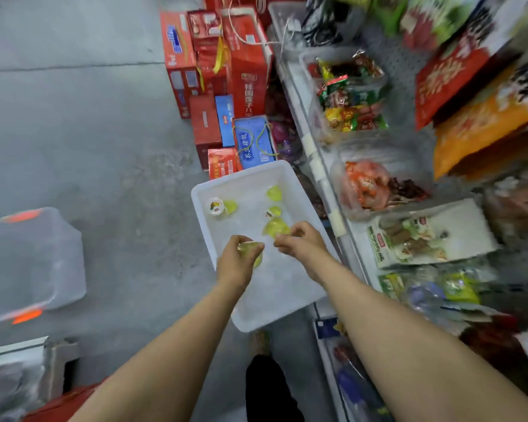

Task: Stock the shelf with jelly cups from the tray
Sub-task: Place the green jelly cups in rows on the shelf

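A white tray (214, 190) of smooth, slightly glossy plastic holds jelly cups (275, 227) of clear yellow-green plastic, 1 with a printed foil-like lid (215, 206). The floor (89, 132) is matt, rough grey concrete. Glossy red cardboard boxes (247, 65) stand beside a shelf (326, 190) of shiny film snack packets (352, 95). A frosted plastic bin (28, 263) sits left.

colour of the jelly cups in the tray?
Translucent yellow-green jelly cups in the white plastic tray; head view.
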Available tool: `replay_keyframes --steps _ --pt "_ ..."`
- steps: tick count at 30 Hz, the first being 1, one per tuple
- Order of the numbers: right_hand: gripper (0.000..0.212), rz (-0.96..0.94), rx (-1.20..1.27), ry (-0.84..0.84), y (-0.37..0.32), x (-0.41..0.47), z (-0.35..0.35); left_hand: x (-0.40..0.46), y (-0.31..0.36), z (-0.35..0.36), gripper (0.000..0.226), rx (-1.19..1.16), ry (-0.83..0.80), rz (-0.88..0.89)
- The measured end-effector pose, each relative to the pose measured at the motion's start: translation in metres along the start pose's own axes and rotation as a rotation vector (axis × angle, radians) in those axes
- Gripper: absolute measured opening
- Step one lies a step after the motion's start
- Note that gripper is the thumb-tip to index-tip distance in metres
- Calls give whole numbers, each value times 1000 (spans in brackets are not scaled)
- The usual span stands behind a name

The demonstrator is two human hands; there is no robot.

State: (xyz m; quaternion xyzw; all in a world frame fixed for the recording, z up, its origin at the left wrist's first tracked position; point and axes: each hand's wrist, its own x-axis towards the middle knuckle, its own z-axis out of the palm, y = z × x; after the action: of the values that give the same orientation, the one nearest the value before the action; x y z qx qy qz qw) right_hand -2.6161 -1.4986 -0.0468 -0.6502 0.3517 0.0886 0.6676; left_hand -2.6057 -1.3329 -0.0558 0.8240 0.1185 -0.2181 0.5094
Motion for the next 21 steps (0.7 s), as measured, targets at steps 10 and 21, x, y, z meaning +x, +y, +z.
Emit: replay_keyframes --steps 10,21 --pt "41 -260 424 103 -17 -283 -16 -240 32 -94 27 -129 -46 339" --pt "36 -527 526 155 -27 -520 -64 -455 65 -121 32 -230 -223 603"
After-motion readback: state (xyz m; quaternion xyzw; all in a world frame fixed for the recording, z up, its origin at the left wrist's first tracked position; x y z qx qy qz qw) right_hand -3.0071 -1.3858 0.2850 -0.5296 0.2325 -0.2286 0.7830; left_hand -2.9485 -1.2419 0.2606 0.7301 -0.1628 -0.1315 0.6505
